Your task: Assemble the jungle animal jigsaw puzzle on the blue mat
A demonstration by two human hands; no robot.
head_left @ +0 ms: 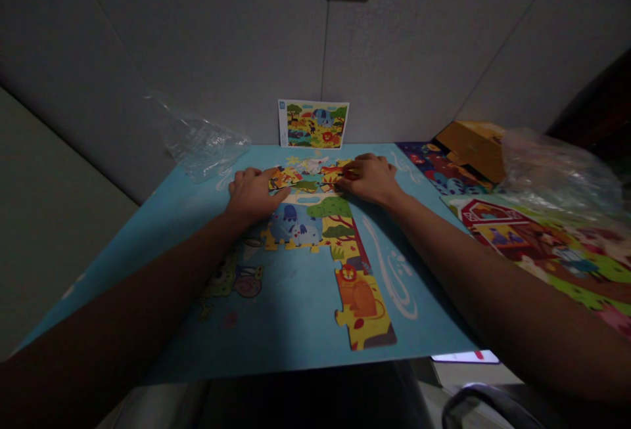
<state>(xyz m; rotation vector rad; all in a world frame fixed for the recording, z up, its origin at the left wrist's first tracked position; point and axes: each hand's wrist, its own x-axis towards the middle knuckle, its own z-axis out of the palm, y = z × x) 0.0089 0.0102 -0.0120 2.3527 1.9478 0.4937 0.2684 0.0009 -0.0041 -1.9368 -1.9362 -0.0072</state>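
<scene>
Wall: the grey wall (236, 41) is standing at 12 o'clock, backing the blue tabletop (296, 324).
Picture card: the card (314, 128) is leaning there, facing you, probably so you are seeing it just beyond your hands.
Joined puzzle: the elephant section (296, 226) is lying flat near the centre, its strip running to the lion (362, 297) at 5 o'clock; interlocking tabs are seemingly keeping it aligned.
Upper pieces: these puzzle pieces (306, 186) are lying between your hands.
Left hand: your left hand (254, 194) is resting at 11 o'clock, thumb apart from its bent fingers, seemingly steadying that end; whether it is gripping, you cannot tell.
Right hand: yours (371, 178) is curling over the 1 o'clock end, fingertips touching pieces; its grip is staying unclear.
Plastic: one clear bag (207, 146) is lying at 10 o'clock, beside your work.
</scene>
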